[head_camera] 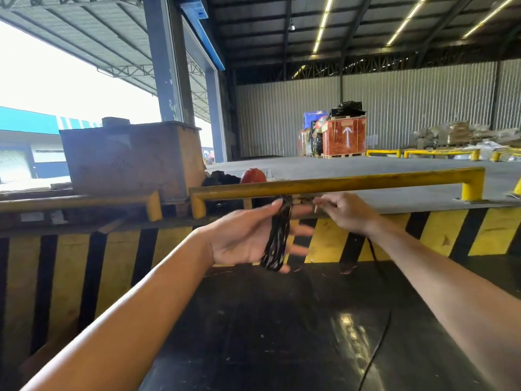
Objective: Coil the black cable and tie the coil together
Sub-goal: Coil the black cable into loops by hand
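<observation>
Left hand is spread open w/ the cable looped around it between thumb and fingers, a tight bunch of thin black strands held up in front of the yellow rail. Nothing's really clamping it tbh, so if the fingers relax or tilt, the loops prob slide off and the whole coil goes to spaghetti. Right hand is just beside it, fingers pinched, looks like it's got the strand, but it's blurry so can't say for sure. The loose tail hangs under that wrist and trails across the glossy black floor; it could snag or drag grit. Cable looks matte, slim, floppy; rail is chipped painted steel pipe.
</observation>
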A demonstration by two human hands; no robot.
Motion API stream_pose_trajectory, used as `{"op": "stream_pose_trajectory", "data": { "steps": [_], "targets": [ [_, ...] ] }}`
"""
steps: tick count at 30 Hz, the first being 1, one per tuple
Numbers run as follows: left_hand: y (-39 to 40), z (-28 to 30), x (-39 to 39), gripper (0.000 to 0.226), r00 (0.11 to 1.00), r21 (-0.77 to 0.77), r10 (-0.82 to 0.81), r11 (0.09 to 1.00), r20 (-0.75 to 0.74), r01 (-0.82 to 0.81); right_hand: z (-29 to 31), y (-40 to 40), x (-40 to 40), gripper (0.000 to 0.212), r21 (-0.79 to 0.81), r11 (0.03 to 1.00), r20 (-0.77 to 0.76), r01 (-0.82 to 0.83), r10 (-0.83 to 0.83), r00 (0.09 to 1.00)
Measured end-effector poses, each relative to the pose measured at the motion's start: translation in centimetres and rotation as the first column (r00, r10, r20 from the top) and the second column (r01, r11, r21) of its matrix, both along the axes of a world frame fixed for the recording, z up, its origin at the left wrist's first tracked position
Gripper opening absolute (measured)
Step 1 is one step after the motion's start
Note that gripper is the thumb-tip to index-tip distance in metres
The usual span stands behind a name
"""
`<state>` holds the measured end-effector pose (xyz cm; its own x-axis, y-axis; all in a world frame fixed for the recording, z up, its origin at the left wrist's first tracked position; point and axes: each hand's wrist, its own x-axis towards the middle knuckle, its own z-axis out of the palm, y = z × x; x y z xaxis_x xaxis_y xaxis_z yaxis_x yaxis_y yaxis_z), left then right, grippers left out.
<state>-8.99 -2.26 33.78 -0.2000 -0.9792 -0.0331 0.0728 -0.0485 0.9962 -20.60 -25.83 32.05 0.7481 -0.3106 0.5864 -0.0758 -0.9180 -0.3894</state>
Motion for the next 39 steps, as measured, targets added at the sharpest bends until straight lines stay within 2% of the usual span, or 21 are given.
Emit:
{"op": "stream_pose_trajectory", "data": {
  "steps": [3,5,7,9,10,11,13,15,16,17,19,21,23,25,27,30,35,36,37,38,39],
  "targets": [
    [-1.7,1.8,-1.1,0.047,0.98,-0.208,0.066,0.972,-0.186,-0.105,-3.1,2.1,1.5,0.029,0.017,0.998,-0.137,-0.058,0.06,0.989],
    [-2.5,2.7,-0.8,0.045,0.941,-0.291,0.233,0.909,-0.244,-0.3,-4.4,4.2,1.9,0.031,0.011,0.991,-0.21,-0.134,0.133,0.969],
    [-3.1,3.0,0.5,0.041,0.882,-0.354,0.42,0.808,-0.214,-0.471,-5.1,5.8,1.9,0.033,0.02,0.981,-0.26,-0.195,0.194,0.946],
    [-3.3,2.4,2.0,0.034,0.795,-0.402,0.607,0.722,-0.025,-0.564,-5.2,7.0,1.5,0.035,-0.019,0.972,-0.332,-0.235,0.216,0.918],
    [-3.3,1.9,2.4,0.03,0.693,-0.434,0.702,0.682,0.164,-0.589,-5.0,7.3,1.2,0.035,-0.057,0.965,-0.372,-0.255,0.216,0.903],
    [-3.2,1.2,2.9,0.029,0.539,-0.468,0.754,0.656,0.375,-0.592,-4.5,7.4,0.8,0.035,-0.103,0.957,-0.398,-0.271,0.211,0.893],
    [-3.2,-0.5,3.9,0.039,0.239,-0.47,0.667,0.693,0.705,-0.546,-2.8,7.2,-0.1,0.032,-0.153,0.949,-0.397,-0.276,0.197,0.896],
    [-3.0,-2.1,4.6,0.043,0.06,-0.355,0.444,0.784,0.894,-0.509,-0.7,6.2,-0.7,0.028,-0.129,0.959,-0.331,-0.252,0.198,0.923],
    [-2.8,-2.6,4.6,0.043,0.053,-0.276,0.349,0.818,0.936,-0.505,0.2,5.7,-0.9,0.027,-0.132,0.962,-0.29,-0.238,0.192,0.938],
    [-2.5,-2.8,4.4,0.042,0.123,-0.183,0.282,0.839,0.951,-0.512,1.0,5.1,-0.9,0.027,-0.15,0.964,-0.249,-0.22,0.179,0.952],
    [-1.6,-2.6,3.6,0.043,0.461,0.058,0.207,0.866,0.863,-0.496,1.9,3.9,-0.9,0.026,-0.204,0.964,-0.152,-0.169,0.139,0.978],
    [-0.7,-1.8,2.6,0.041,0.791,0.223,0.128,0.922,0.598,-0.317,1.9,2.9,-0.7,0.028,-0.236,0.967,-0.03,-0.096,0.091,0.995],
    [0.0,-0.7,1.6,0.043,0.947,0.197,0.074,0.97,0.312,-0.14,1.0,2.2,-0.5,0.038,-0.192,0.98,0.068,-0.048,0.062,0.996],
    [0.0,0.7,0.7,0.048,0.997,0.079,0.045,0.996,0.055,-0.049,-0.9,2.4,-0.1,0.046,-0.117,0.993,0.065,-0.036,0.044,0.997],
    [-0.4,2.0,-0.2,0.05,0.992,-0.06,0.031,0.997,-0.124,-0.039,-3.3,3.3,0.7,0.041,-0.062,0.995,0.005,-0.077,0.077,0.997],
    [-1.6,3.3,-0.7,0.051,0.961,-0.206,0.138,0.96,-0.239,-0.189,-5.4,5.5,1.2,0.042,-0.013,0.986,-0.012,-0.167,0.167,0.986],
    [-2.9,3.3,0.6,0.042,0.8,-0.32,0.548,0.734,-0.243,-0.599,-4.9,7.7,1.1,0.047,-0.138,0.966,-0.09,-0.219,0.208,0.974],
    [-3.0,3.1,1.0,0.04,0.768,-0.336,0.602,0.693,-0.218,-0.639,-4.5,7.7,0.9,0.045,-0.162,0.963,-0.117,-0.215,0.198,0.973],
    [-3.0,2.8,1.4,0.039,0.717,-0.394,0.69,0.635,-0.1,-0.665,-4.0,7.6,0.6,0.043,-0.184,0.96,-0.143,-0.211,0.187,0.972],
    [-3.0,2.5,1.8,0.036,0.599,-0.511,0.79,0.571,0.129,-0.642,-3.6,7.5,0.2,0.04,-0.204,0.955,-0.164,-0.215,0.183,0.969],
    [-3.0,2.2,2.2,0.03,0.377,-0.633,0.839,0.543,0.391,-0.552,-3.0,7.3,-0.2,0.035,-0.224,0.949,-0.176,-0.223,0.186,0.967]
  ]
}}
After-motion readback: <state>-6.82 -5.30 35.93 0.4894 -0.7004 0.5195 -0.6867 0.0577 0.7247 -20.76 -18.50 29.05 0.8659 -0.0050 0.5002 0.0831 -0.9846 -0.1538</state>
